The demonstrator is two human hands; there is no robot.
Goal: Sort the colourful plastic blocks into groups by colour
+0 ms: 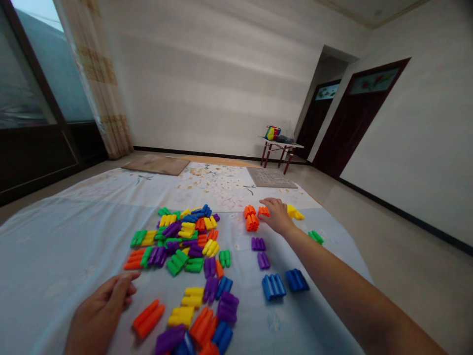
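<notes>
My right hand (277, 215) reaches to the small group of orange pieces (252, 222); its fingertips are at one orange piece (263, 211), and the fingers look curled over it. My left hand (105, 305) rests at the lower left, fingers bent together, between the mixed pile and a loose orange piece (148, 318); whether it holds anything is hidden. The pile of green, yellow, purple, blue and orange pieces (177, 265) spreads across the middle left. Purple pieces (263, 261) and blue pieces (274, 287) lie apart on the right.
A pale cloth (55, 276) covers the surface. Yellow pieces (295, 213) and a green piece (316, 237) lie beyond my right arm. Two flat mats (156, 164) lie at the far edge. A small table (283, 144) with a colourful bag stands by the wall.
</notes>
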